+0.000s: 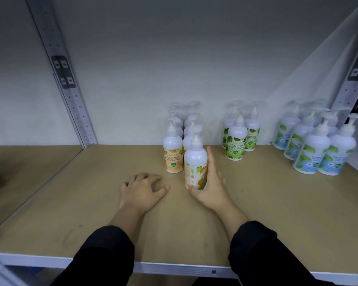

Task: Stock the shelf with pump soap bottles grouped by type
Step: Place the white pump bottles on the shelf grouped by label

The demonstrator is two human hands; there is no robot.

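The right hand point(212, 182) lies with fingers straight along the side of an orange-label soap bottle point(195, 164), thumb under its base, nudging it into the front of the orange group point(175, 139). The left hand point(142, 188) rests loosely spread on the shelf point(91, 203). Green-label bottles point(239, 135) and blue-label bottles point(316, 141) already stand grouped; stocking looks well underway.

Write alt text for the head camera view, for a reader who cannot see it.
A person's right hand touches the side of an orange-label pump bottle at the front of its group on a brown shelf, fingers straight, while the left hand rests on the shelf. Green-label bottles and blue-label bottles stand in separate groups further right.
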